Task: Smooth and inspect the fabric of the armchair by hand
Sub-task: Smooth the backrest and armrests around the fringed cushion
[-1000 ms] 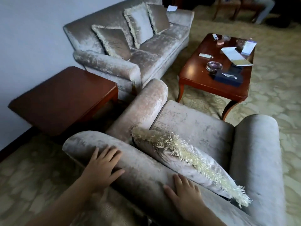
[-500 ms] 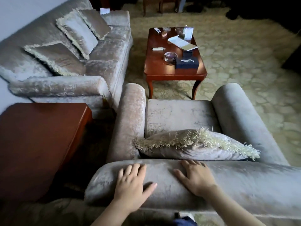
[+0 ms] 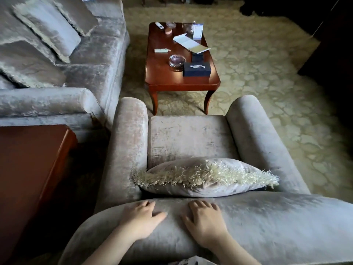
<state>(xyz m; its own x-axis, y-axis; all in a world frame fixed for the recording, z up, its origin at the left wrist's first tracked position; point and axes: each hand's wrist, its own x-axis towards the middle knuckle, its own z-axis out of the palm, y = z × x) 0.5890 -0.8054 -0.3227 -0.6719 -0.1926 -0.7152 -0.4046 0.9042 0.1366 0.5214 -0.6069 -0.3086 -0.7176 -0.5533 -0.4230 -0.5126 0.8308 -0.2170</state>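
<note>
I look down from behind a grey velvet armchair [image 3: 188, 136] with rolled arms. Both palms lie flat on the top of its backrest [image 3: 267, 222]. My left hand [image 3: 140, 219] rests left of the middle with fingers spread, the fingertips curling over the front edge. My right hand [image 3: 205, 220] lies a short gap to its right, fingers apart, holding nothing. A fringed cushion [image 3: 202, 177] leans against the backrest on the seat, just in front of my fingertips.
A matching sofa [image 3: 91, 60] with several cushions stands at the left. A wooden side table [image 3: 28, 169] sits beside the armchair's left arm. Ahead is a wooden coffee table [image 3: 164, 77] carrying an ashtray, a dark tissue box and papers. Patterned carpet [image 3: 277, 104] covers the floor.
My view has swung round to face the armchair squarely from behind. Both hands have slid along the backrest top and now lie closer together near its middle.
</note>
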